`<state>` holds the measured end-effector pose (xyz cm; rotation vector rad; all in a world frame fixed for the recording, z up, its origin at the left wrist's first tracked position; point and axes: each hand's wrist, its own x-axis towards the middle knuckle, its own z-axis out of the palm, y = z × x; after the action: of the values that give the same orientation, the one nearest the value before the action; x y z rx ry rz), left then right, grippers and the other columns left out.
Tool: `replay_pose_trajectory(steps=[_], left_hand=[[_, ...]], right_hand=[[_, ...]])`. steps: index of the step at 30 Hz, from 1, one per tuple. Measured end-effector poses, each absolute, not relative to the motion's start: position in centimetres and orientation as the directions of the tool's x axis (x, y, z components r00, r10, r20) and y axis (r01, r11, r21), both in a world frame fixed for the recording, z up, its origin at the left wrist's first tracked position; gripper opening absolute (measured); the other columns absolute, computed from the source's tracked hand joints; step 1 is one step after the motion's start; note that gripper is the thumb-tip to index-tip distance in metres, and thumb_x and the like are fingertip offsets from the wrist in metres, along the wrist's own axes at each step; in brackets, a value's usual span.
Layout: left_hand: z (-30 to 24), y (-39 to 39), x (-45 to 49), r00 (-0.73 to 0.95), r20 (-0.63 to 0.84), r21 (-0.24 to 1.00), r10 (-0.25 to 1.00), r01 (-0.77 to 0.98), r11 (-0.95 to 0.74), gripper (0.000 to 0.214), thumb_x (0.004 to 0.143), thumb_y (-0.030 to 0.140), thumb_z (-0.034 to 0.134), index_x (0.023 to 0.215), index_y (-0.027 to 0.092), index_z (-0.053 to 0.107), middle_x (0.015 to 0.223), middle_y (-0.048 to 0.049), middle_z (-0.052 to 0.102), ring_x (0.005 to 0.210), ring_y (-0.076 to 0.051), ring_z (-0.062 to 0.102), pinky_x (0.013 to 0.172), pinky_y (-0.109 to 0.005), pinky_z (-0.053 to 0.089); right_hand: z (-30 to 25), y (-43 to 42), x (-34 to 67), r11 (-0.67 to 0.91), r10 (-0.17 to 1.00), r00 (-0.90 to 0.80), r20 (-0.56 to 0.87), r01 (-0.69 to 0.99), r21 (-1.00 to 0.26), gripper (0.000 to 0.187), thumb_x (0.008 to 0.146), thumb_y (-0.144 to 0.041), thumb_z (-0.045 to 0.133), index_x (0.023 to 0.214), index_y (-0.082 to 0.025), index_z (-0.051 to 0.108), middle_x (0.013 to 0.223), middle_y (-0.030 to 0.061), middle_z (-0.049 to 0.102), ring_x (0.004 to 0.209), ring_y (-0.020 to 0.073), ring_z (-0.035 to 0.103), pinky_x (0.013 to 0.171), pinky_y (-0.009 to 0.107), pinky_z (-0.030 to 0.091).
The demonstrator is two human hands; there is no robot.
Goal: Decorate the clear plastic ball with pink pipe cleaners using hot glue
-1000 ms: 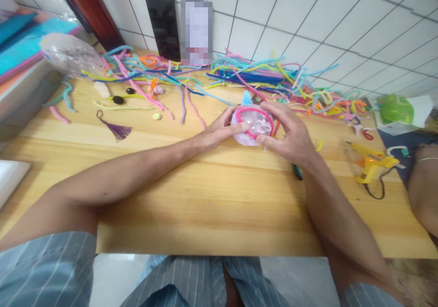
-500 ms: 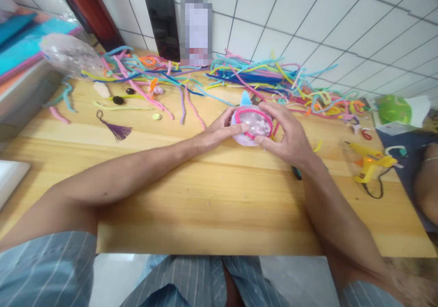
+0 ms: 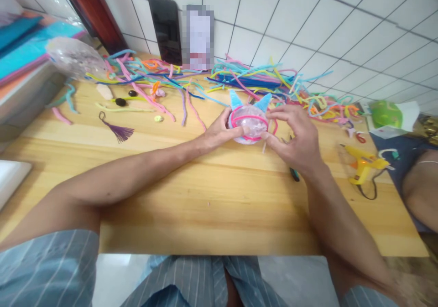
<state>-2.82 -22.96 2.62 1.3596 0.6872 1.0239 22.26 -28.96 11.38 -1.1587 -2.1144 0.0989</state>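
Observation:
A clear plastic ball with a pink pipe-cleaner ring around it and two blue fuzzy ears on top rests on the wooden table. My left hand grips its left side, thumb lying on the ring. My right hand holds its right side, with fingertips pinched on the pink ring by the right ear.
A heap of coloured pipe cleaners lies along the tiled wall. A yellow glue gun sits at right, near another person's arm. A purple tassel, a clear bag and a dark phone are at left and back.
The ball has been tipped so that both blue ears show. My right fingers have shifted up to the ring near the right ear. The camera has tilted slightly.

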Motion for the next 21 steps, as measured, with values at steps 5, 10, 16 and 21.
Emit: replay_pose_trajectory(steps=[5, 10, 16, 21], left_hand=[[2.3, -23.0, -2.7, 0.352, 0.202, 0.979, 0.914, -0.064, -0.192, 0.086, 0.073, 0.069, 0.101, 0.133, 0.022, 0.062, 0.136, -0.0113, 0.071, 0.131, -0.036, 0.068, 0.116, -0.051, 0.056], [2.4, -23.8, -2.5, 0.291, 0.229, 0.966, 0.929, 0.052, -0.254, 0.088, 0.072, 0.072, 0.105, 0.130, 0.023, 0.059, 0.133, -0.0108, 0.065, 0.129, -0.035, 0.067, 0.114, -0.053, 0.056], [2.0, -24.5, -2.1, 0.217, 0.345, 0.907, 0.913, 0.174, -0.384, 0.089, 0.071, 0.070, 0.108, 0.128, 0.027, 0.056, 0.128, -0.0066, 0.064, 0.124, -0.030, 0.068, 0.110, -0.049, 0.060], [2.1, -24.8, -2.2, 0.269, 0.349, 0.896, 0.898, 0.184, -0.403, 0.087, 0.076, 0.071, 0.106, 0.131, 0.027, 0.056, 0.130, -0.0077, 0.064, 0.126, -0.032, 0.070, 0.111, -0.050, 0.064]], right_hand=[[10.9, -30.3, 21.6, 0.551, 0.736, -0.288, 0.612, 0.780, -0.295, 0.011, 0.105, -0.046, 0.080, 0.106, -0.035, 0.084, 0.108, 0.0092, 0.086, 0.110, 0.0390, 0.081, 0.107, 0.067, 0.066], [8.6, -31.1, 20.4, 0.487, 0.683, -0.259, 0.683, 0.858, -0.163, 0.011, 0.105, -0.032, 0.071, 0.099, -0.031, 0.080, 0.095, 0.0077, 0.084, 0.095, 0.0337, 0.079, 0.090, 0.054, 0.063], [7.0, -31.6, 19.9, 0.337, 0.715, -0.199, 0.671, 0.938, -0.081, 0.011, 0.103, -0.026, 0.069, 0.099, -0.027, 0.080, 0.097, 0.0077, 0.084, 0.097, 0.0303, 0.077, 0.092, 0.047, 0.057], [6.7, -31.7, 19.6, 0.299, 0.718, -0.175, 0.673, 0.952, -0.071, 0.013, 0.103, -0.027, 0.068, 0.098, -0.026, 0.080, 0.095, 0.0083, 0.083, 0.093, 0.0298, 0.077, 0.088, 0.046, 0.056]])
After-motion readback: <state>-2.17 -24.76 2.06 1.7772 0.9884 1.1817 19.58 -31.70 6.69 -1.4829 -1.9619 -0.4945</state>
